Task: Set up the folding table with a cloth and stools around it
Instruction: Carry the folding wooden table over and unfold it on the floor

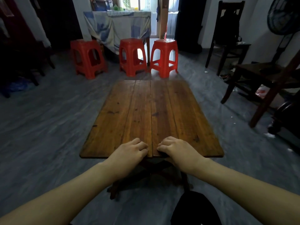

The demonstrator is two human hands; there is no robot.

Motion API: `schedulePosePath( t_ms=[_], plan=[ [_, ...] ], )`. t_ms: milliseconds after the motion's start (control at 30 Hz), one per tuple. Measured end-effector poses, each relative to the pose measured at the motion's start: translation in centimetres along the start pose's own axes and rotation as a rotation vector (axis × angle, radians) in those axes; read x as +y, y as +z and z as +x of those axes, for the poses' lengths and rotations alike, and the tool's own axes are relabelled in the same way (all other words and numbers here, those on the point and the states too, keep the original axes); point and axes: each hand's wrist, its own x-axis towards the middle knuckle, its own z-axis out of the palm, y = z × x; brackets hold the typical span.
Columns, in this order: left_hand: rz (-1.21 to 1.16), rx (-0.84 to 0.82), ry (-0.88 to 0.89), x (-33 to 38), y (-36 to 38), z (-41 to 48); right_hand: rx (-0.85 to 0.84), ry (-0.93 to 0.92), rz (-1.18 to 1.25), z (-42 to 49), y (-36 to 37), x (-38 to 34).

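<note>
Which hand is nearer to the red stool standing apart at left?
Left. The left hand rests at the near edge of the folding table, left of its seam, toward the red stool; the right hand, right of it.

Left hand [131, 151] and right hand [177, 151] lie close together, fingers [138, 141] curled.

**Home: lived-in main room, not a workspace**

Grey marbled tile floor [48, 119], domestic finish. Low wooden folding table [152, 111] mid-room, with three red plastic stools [88, 58] [132, 56] [164, 57] in a row on its far side. Far wall: side table draped in a patterned cloth [116, 28] with bottles and containers on top, and a bright window [134, 2] behind it. Right side: dark wooden chair [227, 30] far, another wooden chair [267, 75] nearer, and a standing fan [284, 15] in the far right corner. Household furniture throughout
</note>
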Motion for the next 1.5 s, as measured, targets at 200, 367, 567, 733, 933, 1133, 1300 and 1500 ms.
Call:
schedulePosePath(
  t_ms=[200,367,567,733,933,1133,1300,1500],
  plan=[
    [-0.077,0.055,-0.083,-0.1,0.2,1.1,0.028,0.053,0.034,0.5,0.3,0.4],
    [-0.045,0.065,-0.145,-1.0,0.6,1.5,0.050,0.128,0.065,0.6,0.7,0.0],
    [0.080,0.002,-0.174,-0.5,1.3,1.4,0.058,0.231,0.042,0.9,1.2,-1.3],
    [0.095,-0.037,-0.251,-0.3,1.2,0.8,0.134,0.317,0.107,1.1,1.6,-2.2],
    [0.103,-0.048,-0.413,1.0,1.1,1.1,0.166,0.398,0.104,1.9,2.1,-2.8],
    [0.113,-0.126,-0.427,1.0,0.1,1.6,0.159,0.387,0.044,1.4,2.6,-3.4],
    [0.145,-0.174,-0.400,1.4,-0.1,1.4,0.190,0.389,0.143,1.2,2.5,-3.7],
    [0.217,-0.220,-0.358,2.0,-0.4,0.6,0.185,0.351,0.169,0.4,2.3,-3.8]
  ],
)
